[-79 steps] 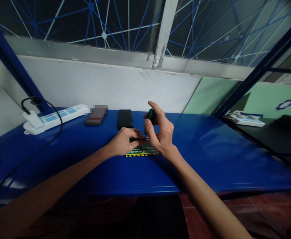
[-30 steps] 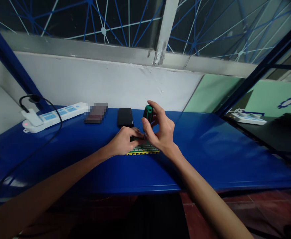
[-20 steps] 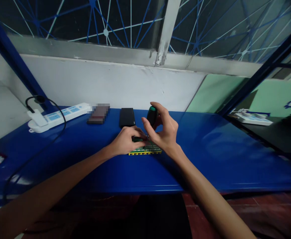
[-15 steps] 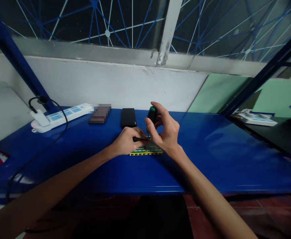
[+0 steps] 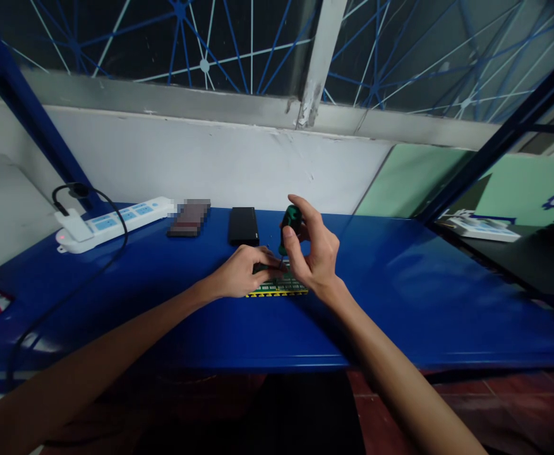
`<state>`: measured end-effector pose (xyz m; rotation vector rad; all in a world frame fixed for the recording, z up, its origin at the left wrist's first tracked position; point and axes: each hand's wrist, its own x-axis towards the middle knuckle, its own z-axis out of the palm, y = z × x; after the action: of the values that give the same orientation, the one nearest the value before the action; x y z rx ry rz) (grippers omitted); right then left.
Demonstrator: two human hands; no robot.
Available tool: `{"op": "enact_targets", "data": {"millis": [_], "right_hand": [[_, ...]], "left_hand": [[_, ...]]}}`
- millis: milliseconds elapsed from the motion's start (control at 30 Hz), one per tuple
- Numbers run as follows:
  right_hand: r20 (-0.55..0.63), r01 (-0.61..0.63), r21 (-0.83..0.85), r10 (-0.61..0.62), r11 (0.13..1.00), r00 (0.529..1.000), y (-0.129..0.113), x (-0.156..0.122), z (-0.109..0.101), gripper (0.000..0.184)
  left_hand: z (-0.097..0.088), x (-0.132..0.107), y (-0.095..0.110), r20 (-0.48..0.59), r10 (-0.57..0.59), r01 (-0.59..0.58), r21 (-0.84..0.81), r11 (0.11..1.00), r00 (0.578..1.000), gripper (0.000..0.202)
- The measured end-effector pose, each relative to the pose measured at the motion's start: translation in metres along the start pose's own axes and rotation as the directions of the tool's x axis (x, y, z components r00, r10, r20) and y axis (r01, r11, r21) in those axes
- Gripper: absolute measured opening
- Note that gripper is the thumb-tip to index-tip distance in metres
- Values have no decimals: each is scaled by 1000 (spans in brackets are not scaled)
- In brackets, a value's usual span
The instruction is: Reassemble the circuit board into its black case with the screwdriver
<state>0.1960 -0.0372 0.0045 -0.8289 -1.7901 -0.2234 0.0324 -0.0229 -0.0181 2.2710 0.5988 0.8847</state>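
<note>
My right hand (image 5: 317,243) is closed around the dark green handle of a screwdriver (image 5: 292,221). The screwdriver stands nearly upright, its thin shaft pointing down at a green circuit board (image 5: 277,285) with a yellow edge strip. My left hand (image 5: 244,270) is closed in a pinch at the board's left side, its fingertips by the screwdriver's tip. Something dark shows between those fingers, too small and shaded to name. Both hands cover much of the board, and the exact contact of the tip is hidden.
Behind my left hand a black flat box (image 5: 243,225) lies on the blue table (image 5: 400,284). A blurred-out flat object (image 5: 189,218) and a white power strip (image 5: 115,222) with a black cable are further left. Tiny bits lie near the black box. Blue frame posts rise at both sides.
The screwdriver handle has turned slightly in my right hand, and the thumb and fingers have shifted a little on it. My left hand stays in place by the board.
</note>
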Motion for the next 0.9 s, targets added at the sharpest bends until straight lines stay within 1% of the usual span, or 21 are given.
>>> {"op": "enact_targets", "data": {"millis": [133,267,333,467,733,833,900], "right_hand": [[-51,16,-38,-18,999,999,3,-2,4,46],[-85,22,-64,-27,998,996,5,-2,5,49],[-78,25,-66,-30,998,997,4,-1,4,50],[-39,20,-45,-22,999,999,2,0,2,46],[-10,20,10,-20,1000,1000,2,1,-1,41],[-15,11,-4,-11,1000,1000,2,0,0,40],[-24,-11,-24,10,1000,1000,2,0,1,43]], "left_hand": [[0,-1,-2,-11,-11,11,7,1000,1000,16],[2,-1,-2,-97,-34,36,11,999,995,17],[3,-1,-2,-115,-41,41,0,999,992,21],[2,-1,-1,-79,-26,25,-3,1000,997,23],[0,0,0,-11,-29,29,-8,1000,1000,17],[0,-1,-1,-2,-24,24,-4,1000,1000,17],[1,-2,-2,-25,-12,12,6,1000,1000,16]]}}
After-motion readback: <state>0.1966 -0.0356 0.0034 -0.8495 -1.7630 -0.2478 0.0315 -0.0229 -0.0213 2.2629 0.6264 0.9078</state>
